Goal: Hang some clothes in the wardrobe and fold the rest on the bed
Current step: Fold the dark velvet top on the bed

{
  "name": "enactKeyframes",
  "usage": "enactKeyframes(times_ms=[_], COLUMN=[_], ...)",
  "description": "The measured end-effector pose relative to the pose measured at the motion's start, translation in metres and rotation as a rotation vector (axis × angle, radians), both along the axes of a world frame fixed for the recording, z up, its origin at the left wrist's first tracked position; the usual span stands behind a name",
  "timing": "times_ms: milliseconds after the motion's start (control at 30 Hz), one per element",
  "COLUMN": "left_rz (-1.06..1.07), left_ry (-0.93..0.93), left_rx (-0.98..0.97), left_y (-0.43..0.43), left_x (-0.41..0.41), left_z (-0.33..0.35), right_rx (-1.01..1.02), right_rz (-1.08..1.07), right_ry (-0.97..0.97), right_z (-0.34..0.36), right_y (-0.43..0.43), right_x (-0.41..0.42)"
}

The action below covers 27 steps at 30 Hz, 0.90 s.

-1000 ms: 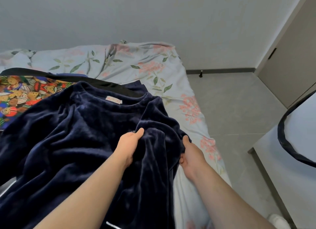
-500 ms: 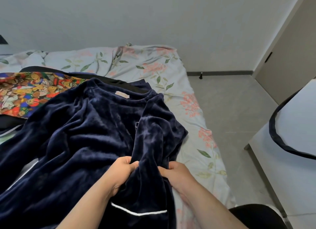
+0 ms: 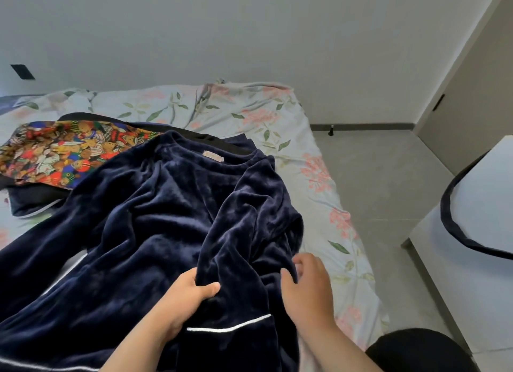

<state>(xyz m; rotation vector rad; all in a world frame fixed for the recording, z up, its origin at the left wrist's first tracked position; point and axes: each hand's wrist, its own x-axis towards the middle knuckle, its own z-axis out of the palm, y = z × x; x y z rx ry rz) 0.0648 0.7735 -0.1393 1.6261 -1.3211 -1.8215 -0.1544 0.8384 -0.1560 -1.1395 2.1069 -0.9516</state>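
Note:
A dark navy velvet top (image 3: 166, 219) with white piping lies spread across the floral-sheeted bed (image 3: 249, 113), neck label away from me. My left hand (image 3: 186, 296) grips a fold of its front panel, thumb over the cloth. My right hand (image 3: 308, 285) is at the garment's right edge with fingers loosely spread, touching the cloth but not clearly holding it. A colourful bear-print garment (image 3: 69, 152) lies on a black garment behind the navy top at the left.
To the right of the bed is grey tiled floor (image 3: 383, 177). A white table (image 3: 477, 227) with a dark-edged item on it stands at the right edge. A wardrobe door (image 3: 472, 88) is at the far right. My dark-clothed knee (image 3: 416, 349) shows at the bottom right.
Both hands slid down the front panel toward me. My right hand then let go of the cloth and moved right with fingers spread; my left hand keeps its grip.

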Motion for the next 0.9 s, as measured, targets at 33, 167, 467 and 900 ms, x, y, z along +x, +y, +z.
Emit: enactKeyframes(times_ms=[33,167,467,900], left_rz=[0.009,0.002,-0.020,0.087], left_ry=[0.035,0.268,0.381,0.358], left_rx=[0.016,0.195,0.266,0.453], left_y=[0.001,0.012,0.018,0.015], left_x=[-0.002,-0.006,-0.002,-0.018], left_z=[0.001,0.006,-0.003,0.010], right_rx=[-0.062,0.161,0.393,0.402], right_rz=[0.056,0.173,-0.110,0.055], right_ry=[-0.017,-0.471,-1.130,-1.071], right_z=[0.004,0.016,0.014,0.011], right_y=[-0.002,-0.016,-0.017,0.019], right_x=[0.007,0.031,0.012,0.008])
